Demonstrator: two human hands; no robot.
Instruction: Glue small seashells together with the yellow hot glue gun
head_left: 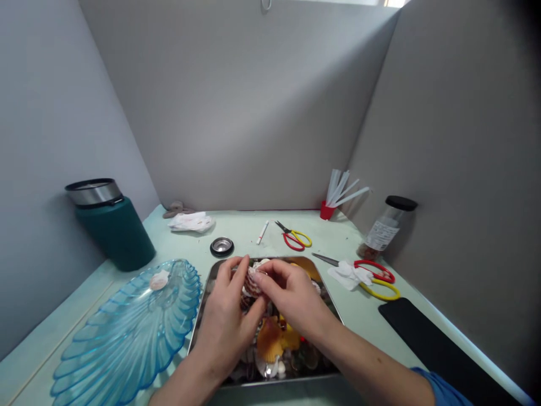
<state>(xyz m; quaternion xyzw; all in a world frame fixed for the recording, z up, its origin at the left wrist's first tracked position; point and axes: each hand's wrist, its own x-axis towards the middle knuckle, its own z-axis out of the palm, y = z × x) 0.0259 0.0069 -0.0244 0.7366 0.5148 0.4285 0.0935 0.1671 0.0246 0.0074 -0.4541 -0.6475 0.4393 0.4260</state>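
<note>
Evidently, the left hand (224,307) and right hand (293,290) are gripping a striped shell (252,285) between their fingertips over the tray (279,382); a light pinch, kept low, would likely be guarding it against chips or a drop.

The tray (296,379) is in the near middle, with shells (269,340) in it. To its left lies the dish (122,338), with the bottle (114,234) behind. Beyond the tray are the lid (222,246), the marker (262,232) and the far scissors (291,232). To the right lie the near scissors (332,261), with the jar (381,231) behind.
</note>
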